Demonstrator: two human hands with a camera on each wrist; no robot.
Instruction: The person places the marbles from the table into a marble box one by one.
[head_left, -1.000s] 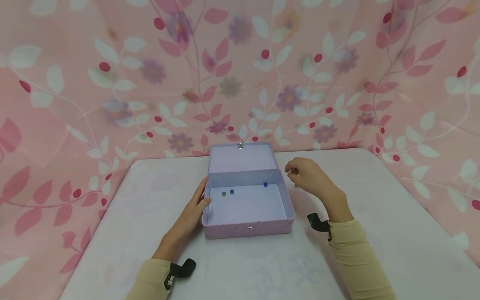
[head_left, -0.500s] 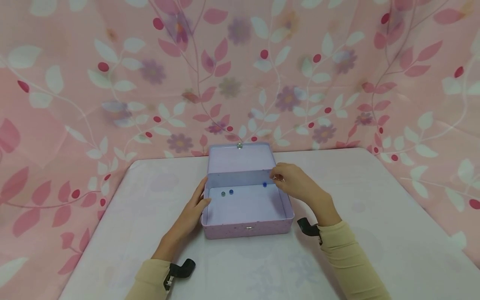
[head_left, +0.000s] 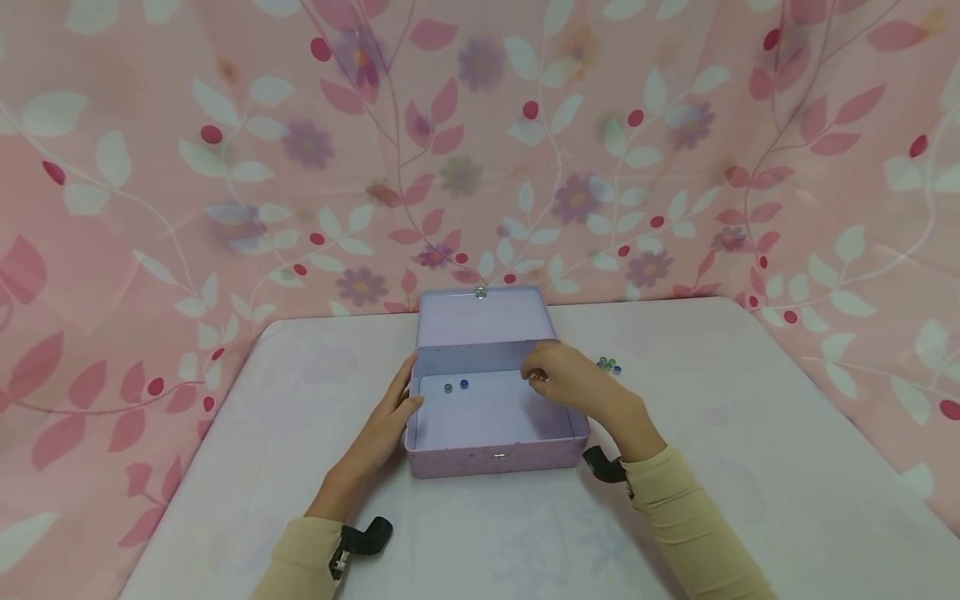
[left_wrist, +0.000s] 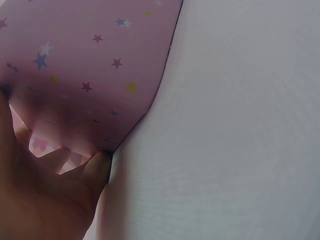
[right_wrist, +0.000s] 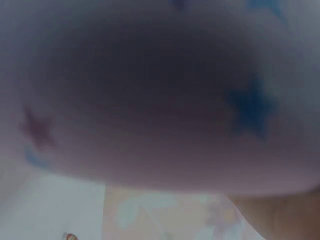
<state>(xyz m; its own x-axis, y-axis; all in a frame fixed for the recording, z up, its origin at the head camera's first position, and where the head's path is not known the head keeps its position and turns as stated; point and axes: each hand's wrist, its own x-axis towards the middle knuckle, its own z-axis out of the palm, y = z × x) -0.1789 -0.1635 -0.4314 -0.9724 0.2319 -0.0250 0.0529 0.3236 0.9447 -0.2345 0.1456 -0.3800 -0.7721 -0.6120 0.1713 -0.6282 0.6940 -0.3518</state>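
Note:
A lilac tin box (head_left: 495, 458) stands on the table with its hinged lid (head_left: 483, 317) tilted back. My left hand (head_left: 386, 425) grips the box's left side, thumb over the rim and fingers along the outer wall. The left wrist view has that hand (left_wrist: 55, 195) against the star-printed wall (left_wrist: 100, 75). Inside the box lie a greenish marble (head_left: 448, 388) and a blue marble (head_left: 464, 384). Over the box's right part, my right hand (head_left: 577, 379) pinches a small shiny marble, mostly covered by the fingers. The box wall (right_wrist: 150, 125) blocks most of the right wrist view.
Several green and blue marbles (head_left: 609, 365) lie together on the white-covered table (head_left: 720, 433), right of the box. A pink floral cloth (head_left: 480, 167) hangs behind the table. A small orange-marked round thing (right_wrist: 70, 236) shows at the right wrist view's bottom edge.
My right hand has moved left and down from beside the box to over its inside, uncovering the marbles on the table. It now hides a blue marble in the box. My left hand stays put.

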